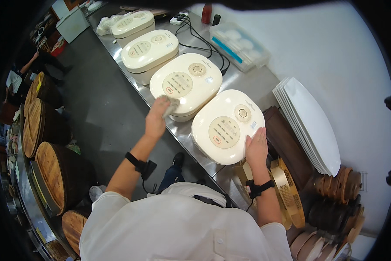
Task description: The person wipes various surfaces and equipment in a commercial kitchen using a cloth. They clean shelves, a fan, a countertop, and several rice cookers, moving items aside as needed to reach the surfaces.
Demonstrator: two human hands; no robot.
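My left hand (156,118) grips a greyish cloth (172,106) against the front edge of a cream rice cooker (200,86). Flat along the right side of the nearest rice cooker (221,107) rests my right hand (257,146), fingers together, holding nothing. Both cookers have their lids down, each with a round button panel and a round steam vent on top. Two more cream cookers, a middle one (164,53) and a far one (140,28), continue the row along the steel counter (254,81).
Black power cables (198,47) run behind the cookers to a white power strip (177,20). A clear plastic box (244,42) stands by the wall. White platters (308,124) and gold baskets (285,195) sit at right. Wooden-lidded barrels (50,173) line the left, where people stand farther back.
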